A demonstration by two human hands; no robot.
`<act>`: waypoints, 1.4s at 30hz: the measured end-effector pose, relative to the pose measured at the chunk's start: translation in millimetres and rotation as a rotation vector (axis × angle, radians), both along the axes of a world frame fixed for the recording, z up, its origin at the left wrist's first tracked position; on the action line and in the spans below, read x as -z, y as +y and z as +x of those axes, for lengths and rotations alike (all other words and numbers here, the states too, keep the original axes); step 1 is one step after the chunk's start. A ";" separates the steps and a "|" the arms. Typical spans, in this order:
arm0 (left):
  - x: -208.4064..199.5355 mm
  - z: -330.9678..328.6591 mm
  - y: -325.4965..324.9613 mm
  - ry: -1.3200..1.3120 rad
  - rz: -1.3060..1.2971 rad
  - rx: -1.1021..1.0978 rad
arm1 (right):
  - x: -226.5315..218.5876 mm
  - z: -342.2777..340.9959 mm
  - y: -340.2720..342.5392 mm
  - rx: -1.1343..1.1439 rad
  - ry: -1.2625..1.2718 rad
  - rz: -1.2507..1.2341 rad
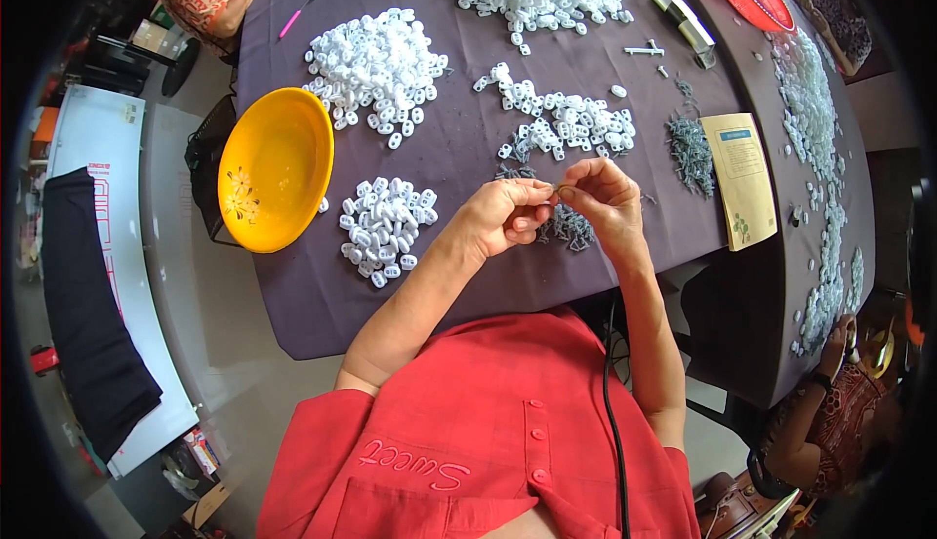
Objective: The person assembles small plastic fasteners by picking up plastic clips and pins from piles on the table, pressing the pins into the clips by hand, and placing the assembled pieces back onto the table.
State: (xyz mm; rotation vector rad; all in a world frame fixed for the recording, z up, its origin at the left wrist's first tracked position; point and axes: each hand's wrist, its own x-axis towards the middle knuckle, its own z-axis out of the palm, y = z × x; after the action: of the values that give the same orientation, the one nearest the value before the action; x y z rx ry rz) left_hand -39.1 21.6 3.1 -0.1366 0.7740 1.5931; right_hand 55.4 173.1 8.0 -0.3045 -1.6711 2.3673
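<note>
Left hand point(504, 217) and right hand point(609, 205), fingertips almost meeting, pinch a small dark part point(557, 188) above the near side of the table point(337, 310); its form is mostly hidden. A slack pinch could drop it among the grey pieces point(569, 231) just below, where it would probably be hard to find. A sweep of the left arm point(415, 305) might scatter the near pile point(383, 230). White pieces point(586, 127) crowd the space beyond; a yellow bowl point(278, 168) stands left, a packet point(744, 183) right.
</note>
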 end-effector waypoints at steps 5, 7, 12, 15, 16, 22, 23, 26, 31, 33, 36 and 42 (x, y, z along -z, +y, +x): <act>2.9 -2.1 -1.9 -0.145 0.030 0.035 | 2.9 -0.3 0.1 -0.022 0.049 0.035; 1.5 -0.1 -2.2 0.062 -0.004 -0.004 | 4.1 0.1 -1.0 0.002 0.043 0.058; -10.7 9.5 1.0 0.424 -0.165 -0.093 | 3.5 1.3 -3.4 0.061 -0.031 0.129; -7.6 14.7 3.4 0.692 -0.229 -0.122 | 6.1 2.1 -3.4 0.082 -0.079 0.166; -5.0 16.2 4.4 0.868 -0.232 -0.140 | 7.3 1.4 -3.6 0.096 -0.090 0.198; -1.3 22.0 7.0 0.976 -0.359 -0.214 | 8.0 -2.0 -8.4 0.167 -0.172 0.381; 2.0 22.2 7.4 0.976 -0.359 -0.215 | 6.9 -2.6 -10.4 0.183 -0.183 0.406; 1.6 22.4 11.2 0.919 -0.326 -0.288 | 2.1 -4.6 -18.9 0.269 -0.095 0.538; -1.1 13.3 2.3 0.383 -0.206 -0.202 | 0.8 -6.4 -23.2 0.296 -0.022 0.612; 1.5 8.7 -1.3 0.262 -0.137 -0.169 | 0.7 -5.3 -21.7 0.284 0.006 0.637; -0.1 8.0 -1.2 0.159 -0.095 -0.154 | -2.2 -3.3 -17.5 0.276 0.057 0.831; -1.7 12.7 -2.9 0.324 -0.170 -0.159 | 0.1 -4.7 -5.1 0.209 0.129 1.230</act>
State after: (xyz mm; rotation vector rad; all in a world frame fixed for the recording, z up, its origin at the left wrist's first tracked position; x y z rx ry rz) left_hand -26.4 18.6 4.8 -0.0644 1.1757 1.7208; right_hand 50.7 168.0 8.0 -0.0689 -2.4551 0.8667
